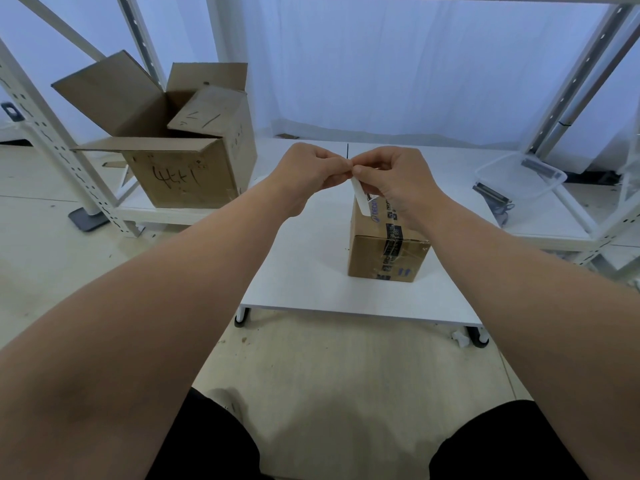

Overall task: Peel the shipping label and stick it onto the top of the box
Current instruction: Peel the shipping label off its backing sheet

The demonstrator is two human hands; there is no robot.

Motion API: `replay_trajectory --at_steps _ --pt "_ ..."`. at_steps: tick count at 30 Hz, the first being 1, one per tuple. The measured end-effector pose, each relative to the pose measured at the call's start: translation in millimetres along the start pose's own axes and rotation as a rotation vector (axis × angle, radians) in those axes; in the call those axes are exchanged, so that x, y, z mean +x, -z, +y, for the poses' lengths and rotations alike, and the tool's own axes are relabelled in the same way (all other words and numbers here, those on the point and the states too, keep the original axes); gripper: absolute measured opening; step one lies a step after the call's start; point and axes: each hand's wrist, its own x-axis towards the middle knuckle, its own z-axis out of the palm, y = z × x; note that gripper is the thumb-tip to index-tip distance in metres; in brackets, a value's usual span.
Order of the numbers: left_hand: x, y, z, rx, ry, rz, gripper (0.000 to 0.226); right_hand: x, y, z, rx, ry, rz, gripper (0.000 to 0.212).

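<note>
A small sealed cardboard box (375, 252) with printed tape across its top stands on the low white table (304, 271). Both my hands are raised above its far end. My left hand (311, 171) and my right hand (394, 180) meet fingertip to fingertip, pinching the top edge of a white shipping label (360, 199). The label hangs down on edge from my fingers, with its lower end in front of the box top. My right hand hides most of the label and the far part of the box top.
A large open cardboard box (180, 150) with handwriting sits on a low shelf at the left. A clear plastic tub (519, 178) and dark tools lie on the right shelf. White rack posts (52, 140) frame both sides. My knees are at the bottom.
</note>
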Motion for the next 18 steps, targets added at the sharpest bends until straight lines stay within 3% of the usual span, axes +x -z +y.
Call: replay_trajectory --at_steps 8,15,18 --pt "2.0 -2.2 -0.5 0.085 -0.013 0.026 0.019 -0.6 -0.7 -1.7 -0.015 0.02 -0.013 0.016" --pt "0.5 -0.5 0.8 0.093 -0.058 0.016 0.031 0.4 -1.6 -2.7 0.118 -0.032 -0.004 0.019" --pt "0.0 0.4 1.8 0.095 -0.081 -0.003 0.035 1.8 -1.6 -2.5 0.206 -0.056 -0.002 0.01"
